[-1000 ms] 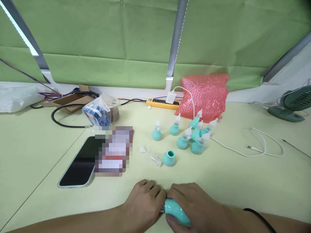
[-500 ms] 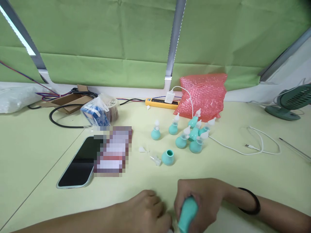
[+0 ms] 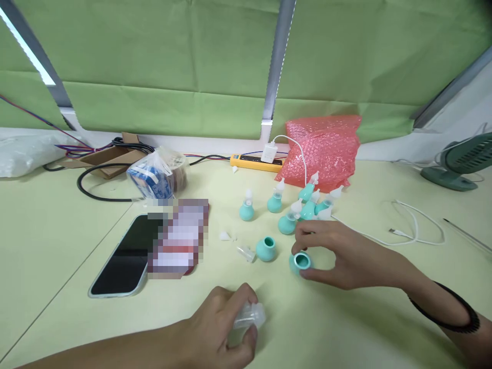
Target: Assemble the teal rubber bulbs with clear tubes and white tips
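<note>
My right hand (image 3: pixel 338 251) pinches the rim of a teal rubber bulb (image 3: pixel 301 263), whose round opening faces up. Closed around a clear plastic tube (image 3: pixel 249 315) is my left hand (image 3: pixel 219 328), low in the middle. A second open teal bulb (image 3: pixel 266 249) stands just left of the one in my right hand. Beside it lie another clear tube (image 3: pixel 246 253) and a small white tip (image 3: pixel 225 236). Behind them, several assembled teal bulbs with clear necks and white tips, one of them an upright bulb (image 3: pixel 246 209), form a loose group, partly covered by my right hand.
On the left lie a black-screened phone (image 3: pixel 125 261) and a blurred phone (image 3: pixel 179 238). Along the back are a bagged blue item with tape (image 3: pixel 157 174), a yellow power strip (image 3: pixel 253 163) and a pink bubble-wrap bag (image 3: pixel 323 151). A white cable (image 3: pixel 415 225) and green fan (image 3: pixel 457 161) are at right.
My right hand has moved up and away from my left hand, and its teal bulb is now upright by the other open one. The clear tube in my left hand has come into view.
</note>
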A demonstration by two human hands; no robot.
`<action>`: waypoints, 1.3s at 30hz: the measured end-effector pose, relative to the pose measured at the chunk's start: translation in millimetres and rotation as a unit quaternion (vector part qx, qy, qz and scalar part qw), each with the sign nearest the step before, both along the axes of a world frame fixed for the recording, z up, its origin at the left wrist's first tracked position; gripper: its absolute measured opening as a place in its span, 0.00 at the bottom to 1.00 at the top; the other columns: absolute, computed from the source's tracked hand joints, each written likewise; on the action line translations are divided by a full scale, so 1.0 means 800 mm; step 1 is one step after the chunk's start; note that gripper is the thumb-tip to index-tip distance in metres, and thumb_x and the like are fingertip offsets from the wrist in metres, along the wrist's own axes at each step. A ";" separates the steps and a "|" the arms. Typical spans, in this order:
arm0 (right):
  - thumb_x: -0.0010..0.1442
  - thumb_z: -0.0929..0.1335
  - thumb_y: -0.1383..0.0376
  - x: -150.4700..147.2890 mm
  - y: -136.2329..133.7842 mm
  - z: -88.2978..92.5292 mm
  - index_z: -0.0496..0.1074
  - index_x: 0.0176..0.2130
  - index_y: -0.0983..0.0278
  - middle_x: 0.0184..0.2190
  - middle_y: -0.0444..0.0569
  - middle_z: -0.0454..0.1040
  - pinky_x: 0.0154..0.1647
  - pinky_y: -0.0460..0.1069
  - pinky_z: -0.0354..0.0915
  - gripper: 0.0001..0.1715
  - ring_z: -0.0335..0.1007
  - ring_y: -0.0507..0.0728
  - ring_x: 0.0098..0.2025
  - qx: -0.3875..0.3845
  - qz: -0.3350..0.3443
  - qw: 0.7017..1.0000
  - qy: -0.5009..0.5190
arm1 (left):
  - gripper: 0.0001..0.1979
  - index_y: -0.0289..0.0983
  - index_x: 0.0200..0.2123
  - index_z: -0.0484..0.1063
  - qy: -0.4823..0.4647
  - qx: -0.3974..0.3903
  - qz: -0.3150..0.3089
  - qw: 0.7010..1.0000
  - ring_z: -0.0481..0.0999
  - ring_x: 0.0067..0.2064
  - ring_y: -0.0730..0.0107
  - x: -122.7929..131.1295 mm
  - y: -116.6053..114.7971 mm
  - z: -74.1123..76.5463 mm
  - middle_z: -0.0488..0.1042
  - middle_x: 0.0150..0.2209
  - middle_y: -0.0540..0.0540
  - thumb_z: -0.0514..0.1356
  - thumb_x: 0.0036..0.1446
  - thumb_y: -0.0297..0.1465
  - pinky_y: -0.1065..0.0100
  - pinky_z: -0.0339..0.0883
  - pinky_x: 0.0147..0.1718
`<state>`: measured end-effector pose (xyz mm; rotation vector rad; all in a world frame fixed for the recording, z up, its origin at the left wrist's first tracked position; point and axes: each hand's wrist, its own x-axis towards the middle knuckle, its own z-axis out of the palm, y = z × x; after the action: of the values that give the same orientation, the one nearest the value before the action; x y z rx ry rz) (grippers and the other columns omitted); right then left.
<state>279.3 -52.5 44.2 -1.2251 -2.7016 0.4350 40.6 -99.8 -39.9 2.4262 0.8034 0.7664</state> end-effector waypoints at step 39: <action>0.55 0.63 0.56 -0.057 -0.043 -0.073 0.58 0.29 0.65 0.21 0.38 0.51 0.21 0.41 0.47 0.15 0.45 0.46 0.23 -0.456 0.030 0.848 0.269 | 0.03 0.39 0.34 0.48 -0.080 -0.021 0.119 0.989 0.61 0.22 0.75 -0.011 0.034 0.012 0.59 0.24 0.52 0.40 0.61 0.31 0.72 0.59 0.21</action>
<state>234.1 -86.6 -14.2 -0.9167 -2.0216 1.8905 32.0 -72.5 -29.9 2.2228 1.0439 1.0093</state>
